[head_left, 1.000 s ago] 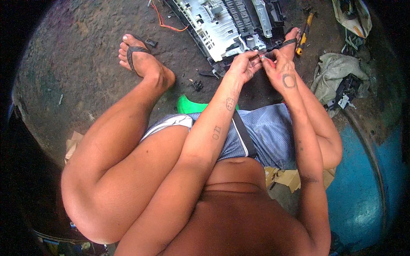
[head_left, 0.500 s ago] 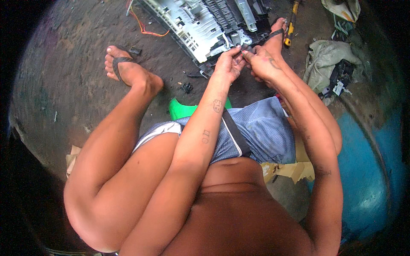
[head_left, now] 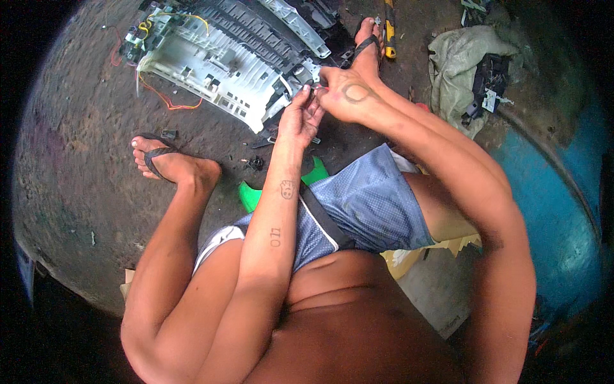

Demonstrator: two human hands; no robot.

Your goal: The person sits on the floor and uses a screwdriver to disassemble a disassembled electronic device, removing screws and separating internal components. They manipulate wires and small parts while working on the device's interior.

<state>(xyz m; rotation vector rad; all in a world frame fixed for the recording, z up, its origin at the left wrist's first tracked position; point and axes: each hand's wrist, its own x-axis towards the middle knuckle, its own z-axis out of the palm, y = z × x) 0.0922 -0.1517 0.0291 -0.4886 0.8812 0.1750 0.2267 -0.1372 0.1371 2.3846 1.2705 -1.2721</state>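
Note:
A partly dismantled machine frame of white and black plastic (head_left: 233, 96) lies on the dark ground ahead of me, with yellow and orange wires at its left end. At its near right corner my two hands meet. My left hand (head_left: 300, 120) is palm up, thumb and forefinger pinched at the corner, the other fingers loosely curled; what the pinch holds is too small to tell. Back upward, my right hand (head_left: 345, 96) is closed beside it. A small red bit (head_left: 321, 88) shows between the hands, its kind unclear; the right fingers are mostly hidden.
A yellow-and-black tool (head_left: 389, 29) lies beyond my right foot. To the right are a crumpled grey-green cloth sack (head_left: 451, 67) and black plastic scraps (head_left: 489, 86). A green plastic piece (head_left: 249, 195) lies between my legs, near small black parts (head_left: 254, 164). Blue-painted ground (head_left: 543, 211) is at right.
The whole scene has shifted left in view, showing more of the frame's wired end. My right hand has turned its back further upward, and a red bit now shows between the hands.

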